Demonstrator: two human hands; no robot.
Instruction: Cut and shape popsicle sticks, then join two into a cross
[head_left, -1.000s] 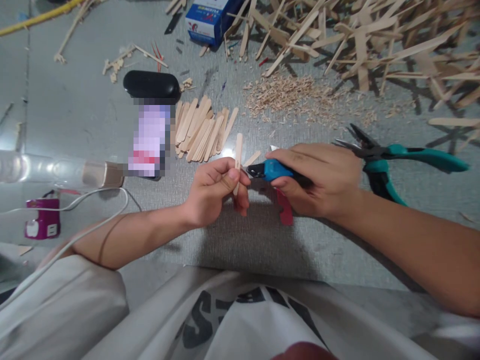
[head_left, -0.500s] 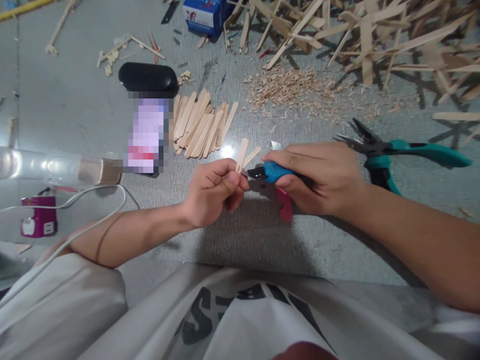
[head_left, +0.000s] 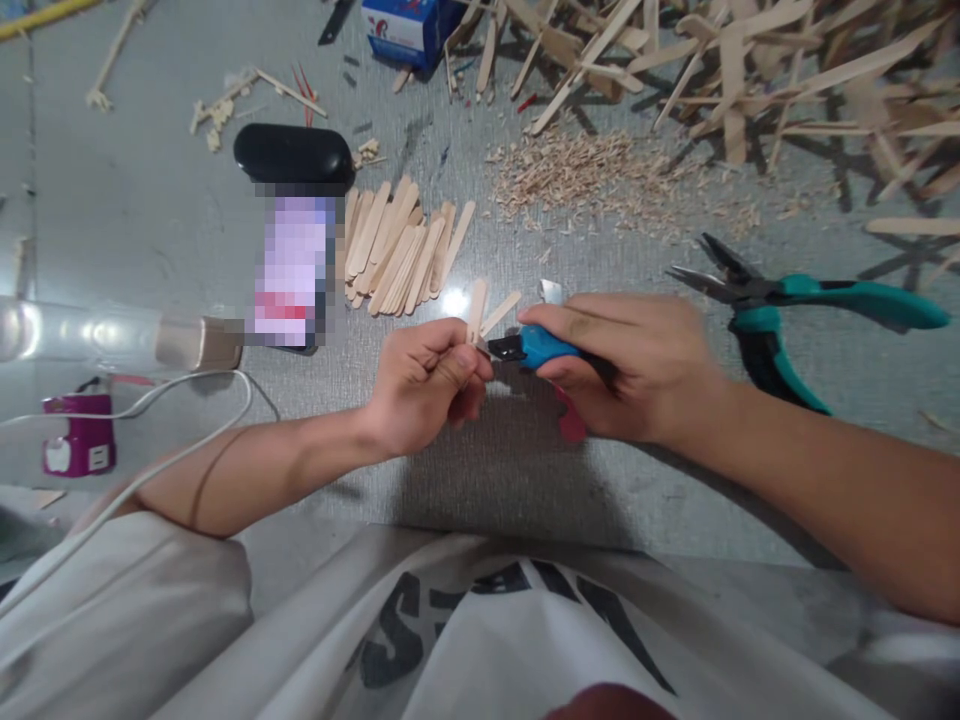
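Note:
Pinched between the thumb and fingers of my left hand [head_left: 427, 385] is a wooden craft stick [head_left: 476, 305], its upper part sticking up. My right hand [head_left: 630, 360] is wrapped round a blue and black utility knife [head_left: 544, 346]. The knife's tip meets the lower part of the stick by my left thumb; the blade is mostly hidden. Just behind, a second craft stick [head_left: 501, 313] slants to the right; whether it is held or lies on the table I cannot tell. A pink object [head_left: 571, 420] shows partly under my right hand.
A pile of craft sticks [head_left: 405, 250] lies beside a blurred phone [head_left: 292, 270] and a black case [head_left: 292, 153]. Wood shavings [head_left: 592, 180] and a larger heap of sticks [head_left: 750, 80] are farther back. Teal-handled pliers [head_left: 765, 295] lie right. A white cable [head_left: 187, 375] crosses my left forearm.
The knife and my right hand have shifted slightly left. The held stick stands a little more upright, still in my left hand. The pliers appear slightly farther right.

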